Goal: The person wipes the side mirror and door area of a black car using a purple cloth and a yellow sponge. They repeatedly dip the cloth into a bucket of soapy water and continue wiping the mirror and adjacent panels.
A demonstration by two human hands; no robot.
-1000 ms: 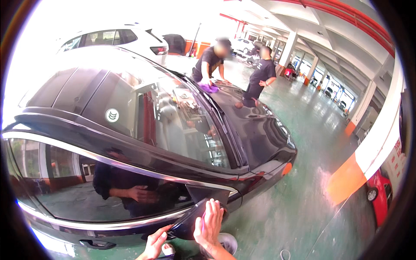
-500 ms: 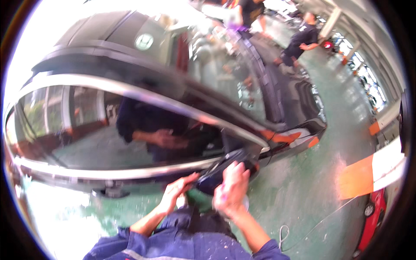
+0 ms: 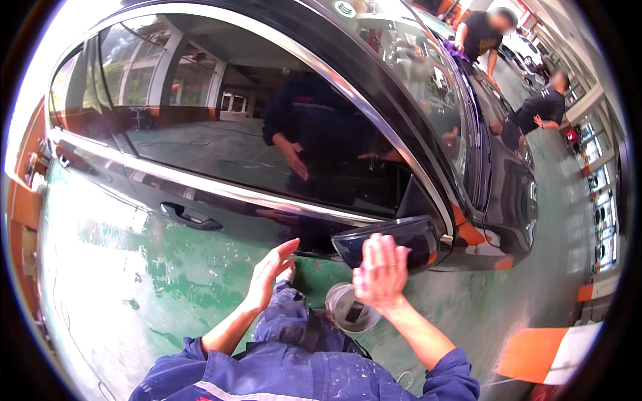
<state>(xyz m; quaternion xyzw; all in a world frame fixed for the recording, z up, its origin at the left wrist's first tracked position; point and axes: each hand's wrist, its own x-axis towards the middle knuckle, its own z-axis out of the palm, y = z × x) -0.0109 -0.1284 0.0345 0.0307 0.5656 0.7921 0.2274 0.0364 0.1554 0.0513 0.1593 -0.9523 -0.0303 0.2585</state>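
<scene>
My right hand point(image 3: 381, 273) lies over the dark side mirror point(image 3: 422, 244) of a black car point(image 3: 314, 222). Its fingers are together, and a bit of something pinkish-purple peeks out beside them, mostly hidden under the hand. To the left, my left hand point(image 3: 269, 273) is held in the air beside the car door, fingers stretched out and holding nothing. Both hands are reflected in the dark side window point(image 3: 221, 134). Below the mirror, a greyish bucket point(image 3: 334, 304) with a dark patch stands on the floor by my legs.
A door handle point(image 3: 190, 217) sticks out left of my hands. Two people in dark shirts are by the car's front, one person point(image 3: 483, 37) leaning at the hood, the other person point(image 3: 543, 107) farther right. An orange-and-white barrier point(image 3: 528, 354) is at lower right; the green floor point(image 3: 174, 281) looks wet.
My left hand has come away from the mirror's left edge, and its fingers have spread. My right hand stays at the mirror. The view has shifted, bringing the bucket more into sight.
</scene>
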